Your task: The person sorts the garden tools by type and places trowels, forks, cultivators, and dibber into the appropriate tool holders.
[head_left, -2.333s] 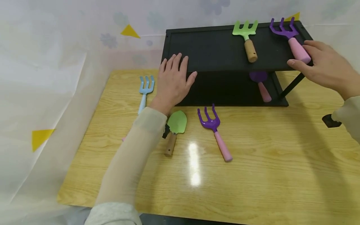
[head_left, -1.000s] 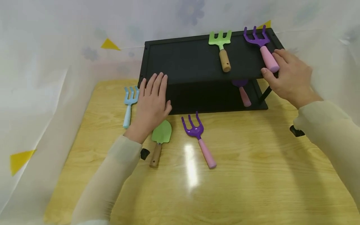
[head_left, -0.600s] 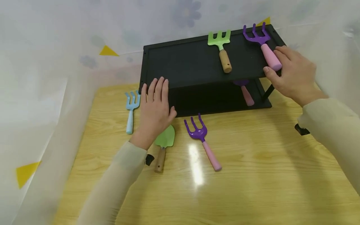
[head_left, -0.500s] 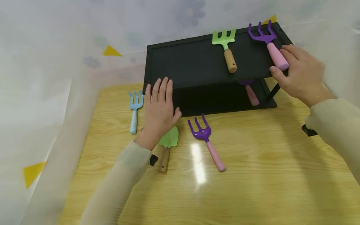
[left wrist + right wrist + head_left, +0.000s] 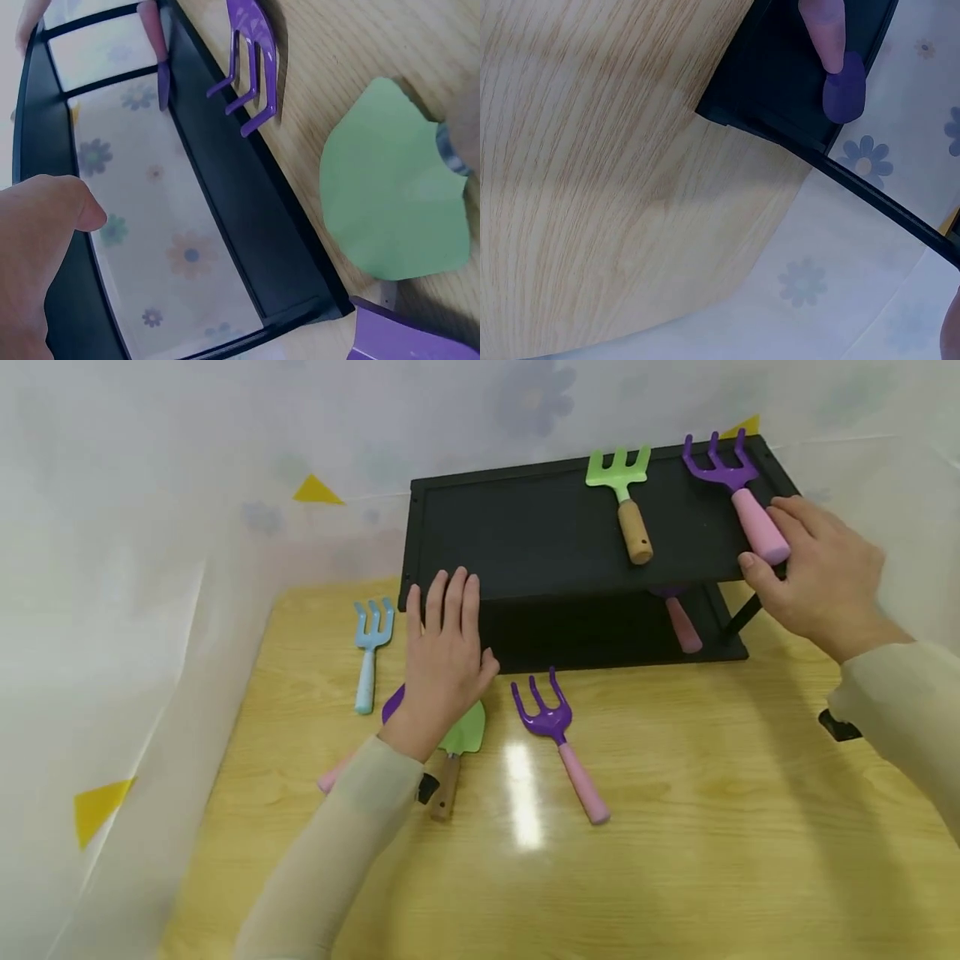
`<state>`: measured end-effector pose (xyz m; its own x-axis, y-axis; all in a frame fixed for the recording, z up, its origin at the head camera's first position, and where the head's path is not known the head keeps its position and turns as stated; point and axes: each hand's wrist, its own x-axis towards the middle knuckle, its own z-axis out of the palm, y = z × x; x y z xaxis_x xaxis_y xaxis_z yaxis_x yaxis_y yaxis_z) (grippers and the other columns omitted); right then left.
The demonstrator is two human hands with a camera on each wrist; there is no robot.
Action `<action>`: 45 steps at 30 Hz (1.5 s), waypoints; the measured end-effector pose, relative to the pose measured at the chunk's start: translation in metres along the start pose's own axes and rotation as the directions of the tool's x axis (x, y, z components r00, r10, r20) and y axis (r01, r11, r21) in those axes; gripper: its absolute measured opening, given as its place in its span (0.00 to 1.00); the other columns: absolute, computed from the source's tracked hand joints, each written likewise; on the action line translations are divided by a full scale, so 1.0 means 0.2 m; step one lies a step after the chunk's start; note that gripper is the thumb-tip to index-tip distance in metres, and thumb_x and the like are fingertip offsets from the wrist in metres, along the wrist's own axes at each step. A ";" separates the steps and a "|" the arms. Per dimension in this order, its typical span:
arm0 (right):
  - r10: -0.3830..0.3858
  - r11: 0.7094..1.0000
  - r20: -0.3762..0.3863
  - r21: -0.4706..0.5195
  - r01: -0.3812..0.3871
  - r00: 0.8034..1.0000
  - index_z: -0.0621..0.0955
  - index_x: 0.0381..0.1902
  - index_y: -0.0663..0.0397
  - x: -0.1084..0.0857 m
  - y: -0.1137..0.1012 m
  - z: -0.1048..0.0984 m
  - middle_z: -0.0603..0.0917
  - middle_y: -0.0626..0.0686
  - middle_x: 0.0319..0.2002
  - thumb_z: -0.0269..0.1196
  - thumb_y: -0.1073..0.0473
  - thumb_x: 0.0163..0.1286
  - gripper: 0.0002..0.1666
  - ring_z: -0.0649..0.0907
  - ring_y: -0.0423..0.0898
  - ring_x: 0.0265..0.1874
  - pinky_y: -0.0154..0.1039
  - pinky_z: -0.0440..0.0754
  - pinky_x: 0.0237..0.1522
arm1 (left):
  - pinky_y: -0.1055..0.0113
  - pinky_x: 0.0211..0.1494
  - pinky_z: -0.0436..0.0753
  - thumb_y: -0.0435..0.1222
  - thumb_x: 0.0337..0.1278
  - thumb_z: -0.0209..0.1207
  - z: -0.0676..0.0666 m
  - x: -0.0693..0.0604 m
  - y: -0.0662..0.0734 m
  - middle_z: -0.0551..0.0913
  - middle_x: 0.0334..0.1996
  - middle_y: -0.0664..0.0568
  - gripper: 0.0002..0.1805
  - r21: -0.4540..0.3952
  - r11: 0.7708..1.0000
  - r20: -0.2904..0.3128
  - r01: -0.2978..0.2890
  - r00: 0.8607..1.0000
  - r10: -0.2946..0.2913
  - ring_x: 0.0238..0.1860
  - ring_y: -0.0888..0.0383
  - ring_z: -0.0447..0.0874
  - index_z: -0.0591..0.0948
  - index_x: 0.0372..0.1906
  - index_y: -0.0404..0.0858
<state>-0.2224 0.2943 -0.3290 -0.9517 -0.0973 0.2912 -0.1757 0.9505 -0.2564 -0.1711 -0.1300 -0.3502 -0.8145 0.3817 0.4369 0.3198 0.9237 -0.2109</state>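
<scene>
My left hand (image 5: pixel 446 672) rests on the left front edge of a two-tier black shelf (image 5: pixel 525 535), fingers straight. Its thumb (image 5: pixel 71 202) lies against the front edge in the left wrist view. At the right front corner, my right hand (image 5: pixel 828 572) grips the shelf, thumb in front and fingers at the side. Beside that hand, a purple hand fork with a pink handle (image 5: pixel 759 527) lies on the top tier. Left of it is a green hand fork (image 5: pixel 633 527) with a wooden handle. A purple trowel (image 5: pixel 845 94) lies on the lower tier.
On the wooden table (image 5: pixel 675 860) lie a second purple hand fork (image 5: pixel 551 722), a green trowel (image 5: pixel 471 727) and a light blue hand fork (image 5: pixel 366 672). Another purple trowel (image 5: pixel 392 702) is partly hidden under my left arm. Patterned sheeting (image 5: pixel 187 460) stands behind and left.
The head view has shifted. Both hands stay at the same shelf corners. More of the purple trowel's blade shows beside my left wrist. The tools keep their places.
</scene>
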 end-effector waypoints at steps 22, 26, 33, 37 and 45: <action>-0.011 0.999 -0.069 -0.033 0.008 0.998 0.65 0.74 0.58 0.14 -0.17 0.05 0.67 0.57 0.73 0.43 0.39 0.73 0.40 0.68 0.60 0.71 0.72 0.70 0.56 | 0.44 0.77 0.60 0.36 0.62 0.57 -0.11 -0.03 -0.03 0.60 0.72 0.31 0.34 -0.362 0.932 -0.092 -0.001 0.995 -0.035 0.74 0.36 0.58 0.63 0.72 0.33; 0.005 0.999 -0.032 -0.040 -0.006 0.999 0.64 0.75 0.58 0.14 -0.16 0.02 0.65 0.58 0.74 0.42 0.39 0.74 0.41 0.66 0.60 0.72 0.72 0.67 0.58 | 0.56 0.59 0.81 0.34 0.60 0.59 -0.14 -0.12 0.14 0.68 0.65 0.34 0.32 -0.520 0.854 -0.035 -0.014 0.999 -0.005 0.60 0.42 0.75 0.68 0.69 0.33; 0.022 0.999 0.009 -0.036 -0.021 1.000 0.62 0.76 0.57 0.14 -0.14 0.02 0.63 0.57 0.76 0.41 0.37 0.74 0.42 0.64 0.60 0.74 0.71 0.64 0.62 | 0.66 0.36 0.85 0.37 0.60 0.60 -0.13 -0.23 0.31 0.74 0.58 0.41 0.31 -0.561 0.823 0.178 0.092 0.984 0.011 0.46 0.53 0.83 0.70 0.69 0.39; 0.018 0.999 -0.006 -0.041 -0.018 1.000 0.63 0.75 0.58 0.14 -0.16 0.03 0.64 0.58 0.75 0.41 0.38 0.74 0.41 0.64 0.59 0.73 0.69 0.65 0.63 | 0.63 0.30 0.83 0.39 0.63 0.57 -0.10 -0.26 0.32 0.80 0.48 0.44 0.25 -0.503 0.857 0.265 0.110 0.964 0.032 0.36 0.54 0.83 0.73 0.65 0.40; 0.010 0.999 -0.035 -0.041 -0.012 0.999 0.64 0.74 0.59 0.16 -0.20 0.03 0.65 0.58 0.74 0.41 0.38 0.74 0.41 0.65 0.59 0.73 0.68 0.67 0.64 | 0.60 0.24 0.78 0.57 0.72 0.45 -0.04 -0.30 0.37 0.83 0.48 0.42 0.29 -0.357 0.921 0.574 0.153 0.814 0.087 0.30 0.49 0.84 0.70 0.68 0.47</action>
<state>-0.2469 0.2521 -0.3147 -0.9439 -0.0772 0.3211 -0.1542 0.9628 -0.2220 -0.0946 -0.0846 -0.3841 -0.9133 0.3725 -0.1650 0.3424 0.9212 0.1846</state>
